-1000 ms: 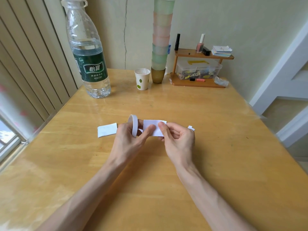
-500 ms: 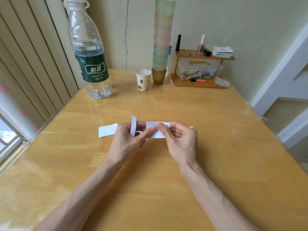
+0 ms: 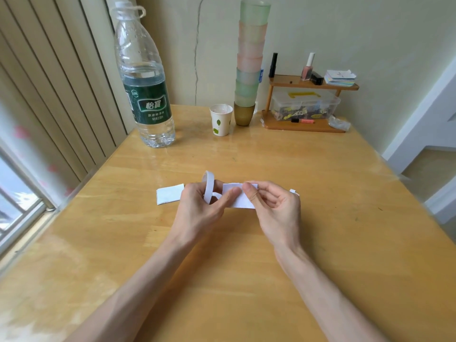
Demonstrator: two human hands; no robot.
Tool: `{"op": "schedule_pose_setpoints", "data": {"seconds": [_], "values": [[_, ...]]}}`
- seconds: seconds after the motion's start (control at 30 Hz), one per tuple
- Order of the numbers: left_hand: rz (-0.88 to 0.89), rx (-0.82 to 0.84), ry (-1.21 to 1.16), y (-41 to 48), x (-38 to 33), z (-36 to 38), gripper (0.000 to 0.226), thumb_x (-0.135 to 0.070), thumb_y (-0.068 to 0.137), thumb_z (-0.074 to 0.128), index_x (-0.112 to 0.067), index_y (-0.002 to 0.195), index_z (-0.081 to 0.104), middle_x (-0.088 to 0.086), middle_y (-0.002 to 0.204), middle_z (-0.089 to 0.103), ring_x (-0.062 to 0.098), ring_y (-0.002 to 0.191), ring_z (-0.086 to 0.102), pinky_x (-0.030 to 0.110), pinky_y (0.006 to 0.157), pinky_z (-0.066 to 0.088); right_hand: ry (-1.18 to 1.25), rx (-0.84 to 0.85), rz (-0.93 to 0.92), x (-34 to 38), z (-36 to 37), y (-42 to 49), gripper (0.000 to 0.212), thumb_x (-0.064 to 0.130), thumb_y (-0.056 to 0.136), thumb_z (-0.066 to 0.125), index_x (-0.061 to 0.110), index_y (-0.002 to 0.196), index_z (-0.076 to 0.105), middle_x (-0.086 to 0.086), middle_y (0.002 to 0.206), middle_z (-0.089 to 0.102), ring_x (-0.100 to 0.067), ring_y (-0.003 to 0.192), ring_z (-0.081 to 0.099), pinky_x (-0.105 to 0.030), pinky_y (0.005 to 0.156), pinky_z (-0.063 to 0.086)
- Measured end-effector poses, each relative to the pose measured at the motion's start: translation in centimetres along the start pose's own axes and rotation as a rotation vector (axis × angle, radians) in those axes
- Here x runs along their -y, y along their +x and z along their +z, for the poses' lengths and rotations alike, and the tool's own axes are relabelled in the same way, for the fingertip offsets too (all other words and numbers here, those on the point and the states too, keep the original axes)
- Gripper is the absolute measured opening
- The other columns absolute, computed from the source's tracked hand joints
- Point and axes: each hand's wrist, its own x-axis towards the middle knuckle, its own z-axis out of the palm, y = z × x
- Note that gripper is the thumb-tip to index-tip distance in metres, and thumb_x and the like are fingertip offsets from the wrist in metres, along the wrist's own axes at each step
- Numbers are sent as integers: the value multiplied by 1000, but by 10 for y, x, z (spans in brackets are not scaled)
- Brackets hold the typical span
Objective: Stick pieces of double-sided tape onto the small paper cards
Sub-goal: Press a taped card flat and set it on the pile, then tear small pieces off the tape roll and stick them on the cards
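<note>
Tape is what this step turns on: the double-sided tape roll [image 3: 208, 186] stands on edge in our left hand [image 3: 199, 211], fingers curled round it, while that hand's thumb presses down on the near end of the small paper card [image 3: 243, 201]. Our right hand [image 3: 276, 211] pinches the card's other end, thumb on top and fingers curled under. The card is held just above the wooden table [image 3: 320, 169], well nearer to us than the water bottle [image 3: 145, 95] and off to the bottle's right. A second paper card [image 3: 169, 195] lies flat on the table, nearer to us than the bottle and almost straight in front of it. A small white scrap [image 3: 293, 192] shows further to the bottle's right, behind our right hand.

To do this well, we judge that the free tape end should be laid square along the card, the thumb rubbing it flat from one end so no crease forms. The right hand should keep the card taut, and the roll should draw away low before we tear. Whether the tape already touches the card we cannot tell.

Against half a second ago little differs: both grips are the same, the roll and card sit slightly further to the bottle's right, and our right thumb has crept toward the card's far edge
</note>
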Motion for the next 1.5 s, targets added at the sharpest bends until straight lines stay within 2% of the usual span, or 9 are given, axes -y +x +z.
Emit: {"op": "schedule_pose_setpoints", "data": {"seconds": [0.23, 0.43, 0.6, 0.77, 0.97, 1.1, 1.27, 1.37, 1.5], "values": [[-6, 13, -16, -1, 2, 3, 25, -31, 95, 75, -11, 80, 76, -6, 49, 46, 18, 50, 35, 31, 52, 28, 8, -81, -5, -1, 3, 1, 14, 16, 92, 79, 3, 90, 76, -1, 78, 79, -6, 71, 73, -15, 68, 52], [18, -33, -8, 0, 2, -1, 20, -31, 95, 75, -17, 81, 77, -1, 46, 43, 21, 49, 30, 31, 51, 23, 18, -33, 23, 1, 3, 0, 8, 19, 89, 82, 15, 88, 76, 6, 77, 78, -6, 74, 72, -15, 72, 53], [26, 29, -53, 1, 1, 0, 21, -31, 95, 75, -12, 87, 78, 7, 52, 48, 20, 49, 36, 29, 49, 30, -12, -67, 3, 2, 0, 3, 7, 14, 88, 83, 11, 87, 77, 7, 77, 78, -3, 73, 72, -13, 72, 52], [29, -37, -25, 3, 5, -4, 22, -33, 93, 77, -15, 80, 77, -1, 46, 44, 20, 47, 32, 29, 50, 26, 15, -1, 29, 6, 0, 0, 9, 18, 89, 82, 17, 96, 76, 10, 85, 78, -5, 84, 73, -18, 78, 54], [7, -14, -4, 5, 6, -5, 22, -31, 93, 77, -12, 83, 76, -5, 46, 43, 16, 45, 35, 22, 47, 31, -20, -47, 50, 3, -3, 2, 9, 17, 88, 84, 19, 88, 76, 10, 81, 76, -6, 81, 71, -18, 79, 55], [23, -12, -12, 10, 8, -14, 17, -37, 91, 79, -21, 89, 80, -5, 51, 48, 21, 50, 34, 29, 53, 29, -8, -22, 80, 4, 1, 4, 6, 20, 90, 82, 19, 93, 77, 6, 89, 77, -7, 87, 71, -19, 82, 55], [49, -267, -33, 27, 8, -49, 13, -35, 91, 80, -25, 98, 81, -17, 78, 75, -2, 59, 58, 27, 65, 48, -46, 10, 116, 8, 20, 19, 5, 16, 92, 79, 19, 95, 76, 7, 87, 77, -2, 81, 70, -14, 75, 53], [29, -417, -46, 34, 17, -72, 14, -37, 92, 78, -25, 100, 81, -14, 93, 78, 4, 77, 69, 44, 80, 61, -189, 105, 127, 1, 45, 30, 10, 19, 92, 80, 23, 101, 76, 5, 80, 77, -5, 73, 67, -20, 74, 52], [22, -480, -55, 37, 23, -84, 19, -41, 92, 77, -24, 101, 80, -12, 97, 78, 7, 89, 73, 51, 87, 61, -322, 212, 110, -8, 86, 39, 15, 23, 91, 81, 26, 104, 75, 9, 74, 74, -5, 68, 62, -24, 71, 53]]}}
